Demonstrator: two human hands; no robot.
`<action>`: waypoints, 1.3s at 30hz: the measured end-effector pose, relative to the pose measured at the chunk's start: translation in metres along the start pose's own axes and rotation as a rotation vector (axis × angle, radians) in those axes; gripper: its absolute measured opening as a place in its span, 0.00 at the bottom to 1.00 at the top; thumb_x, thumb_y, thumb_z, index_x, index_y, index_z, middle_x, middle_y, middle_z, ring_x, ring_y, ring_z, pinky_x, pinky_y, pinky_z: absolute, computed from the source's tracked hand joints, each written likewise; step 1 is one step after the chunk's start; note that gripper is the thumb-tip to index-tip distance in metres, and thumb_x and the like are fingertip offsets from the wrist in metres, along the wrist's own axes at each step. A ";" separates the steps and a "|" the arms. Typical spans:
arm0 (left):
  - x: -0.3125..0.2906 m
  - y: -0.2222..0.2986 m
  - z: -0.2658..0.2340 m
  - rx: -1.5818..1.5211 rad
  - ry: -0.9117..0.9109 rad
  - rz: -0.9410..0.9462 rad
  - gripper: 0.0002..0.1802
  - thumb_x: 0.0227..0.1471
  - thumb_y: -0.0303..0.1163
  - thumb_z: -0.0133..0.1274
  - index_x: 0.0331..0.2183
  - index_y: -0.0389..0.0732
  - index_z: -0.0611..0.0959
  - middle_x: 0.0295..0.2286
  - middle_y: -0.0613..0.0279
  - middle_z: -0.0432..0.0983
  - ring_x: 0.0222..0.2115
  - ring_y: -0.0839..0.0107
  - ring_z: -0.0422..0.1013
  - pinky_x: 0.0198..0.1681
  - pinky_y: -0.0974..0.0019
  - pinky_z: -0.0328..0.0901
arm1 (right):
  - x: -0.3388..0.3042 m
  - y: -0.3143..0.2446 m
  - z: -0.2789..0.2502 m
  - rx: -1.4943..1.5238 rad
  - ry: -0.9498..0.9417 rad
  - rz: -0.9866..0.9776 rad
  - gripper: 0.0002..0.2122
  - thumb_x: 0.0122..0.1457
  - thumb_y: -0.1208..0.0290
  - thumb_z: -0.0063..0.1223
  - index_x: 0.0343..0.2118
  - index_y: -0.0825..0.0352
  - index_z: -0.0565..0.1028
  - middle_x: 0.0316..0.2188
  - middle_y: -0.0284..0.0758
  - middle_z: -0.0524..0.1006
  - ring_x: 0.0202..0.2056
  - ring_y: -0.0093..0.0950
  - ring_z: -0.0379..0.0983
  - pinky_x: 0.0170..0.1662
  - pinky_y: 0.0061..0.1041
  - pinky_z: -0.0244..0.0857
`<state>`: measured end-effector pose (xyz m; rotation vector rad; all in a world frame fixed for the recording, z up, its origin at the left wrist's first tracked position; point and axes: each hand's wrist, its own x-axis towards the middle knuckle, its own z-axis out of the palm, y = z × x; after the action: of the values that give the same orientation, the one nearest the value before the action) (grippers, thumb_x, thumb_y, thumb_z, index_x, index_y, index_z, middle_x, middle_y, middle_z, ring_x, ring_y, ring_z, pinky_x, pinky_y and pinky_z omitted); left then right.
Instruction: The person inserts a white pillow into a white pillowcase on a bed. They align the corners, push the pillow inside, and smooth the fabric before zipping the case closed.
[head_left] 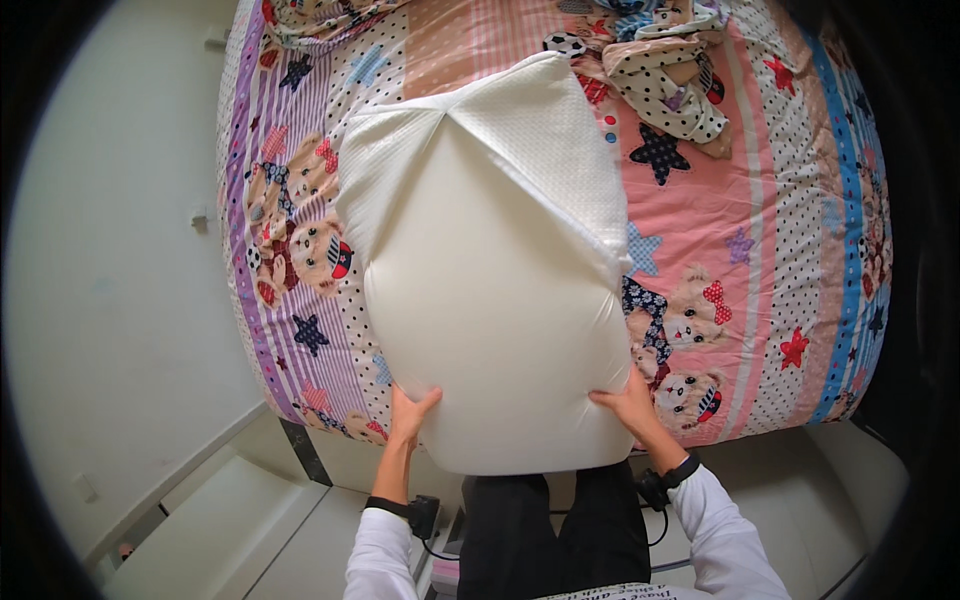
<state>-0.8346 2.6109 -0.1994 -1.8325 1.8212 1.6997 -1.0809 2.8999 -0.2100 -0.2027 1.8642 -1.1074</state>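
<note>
A white foam pillow (505,340) lies lengthwise in front of me on the bed, its near end sticking out past the bed's edge. Over its far end is a white textured pillow cover (560,150), its opening parted in an upside-down V that leaves the smooth near part bare. My left hand (412,410) grips the pillow's near left side, thumb on top and fingers hidden beneath. At the near right side, my right hand (628,402) holds it the same way. Both thumbs dent the surface slightly.
Under the pillow spreads a bedspread (690,225) printed with teddy bears, stars and stripes. Crumpled polka-dot cloth (670,95) lies at the far right, with more bunched fabric (320,20) at the far left. A pale wall (110,240) runs along the left.
</note>
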 end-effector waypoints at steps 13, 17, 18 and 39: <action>0.065 0.022 -0.039 -0.186 -0.320 -0.047 0.34 0.50 0.45 0.56 0.51 0.31 0.66 0.47 0.51 0.68 0.48 0.65 0.65 0.51 0.63 0.60 | 0.028 -0.074 0.032 -0.700 0.448 -0.541 0.39 0.40 0.75 0.61 0.58 0.69 0.55 0.58 0.51 0.55 0.58 0.48 0.51 0.59 0.43 0.46; 0.009 0.001 -0.033 -0.203 -0.490 -0.184 0.31 0.50 0.42 0.57 0.49 0.31 0.70 0.47 0.51 0.68 0.46 0.67 0.66 0.49 0.65 0.62 | -0.049 -0.097 0.117 -0.808 -0.114 -0.385 0.46 0.39 0.65 0.65 0.61 0.68 0.51 0.62 0.55 0.44 0.64 0.52 0.38 0.62 0.51 0.32; -0.003 0.007 -0.027 -0.235 -0.513 -0.178 0.30 0.49 0.40 0.58 0.49 0.31 0.70 0.47 0.51 0.68 0.46 0.68 0.66 0.48 0.65 0.63 | -0.061 -0.100 0.137 -0.883 -0.264 -0.275 0.45 0.39 0.65 0.65 0.61 0.68 0.52 0.62 0.55 0.42 0.64 0.53 0.36 0.62 0.53 0.30; 0.133 0.100 0.065 1.029 0.203 1.072 0.35 0.44 0.26 0.53 0.56 0.46 0.65 0.54 0.59 0.62 0.57 0.58 0.54 0.59 0.39 0.42 | -0.043 -0.141 -0.029 -0.531 0.897 -0.308 0.16 0.58 0.71 0.48 0.48 0.74 0.69 0.46 0.45 0.73 0.48 0.38 0.68 0.52 0.33 0.59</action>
<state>-0.9868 2.5352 -0.2535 -0.5942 3.1288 0.2685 -1.1208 2.8585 -0.0708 -0.3370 3.0072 -0.9419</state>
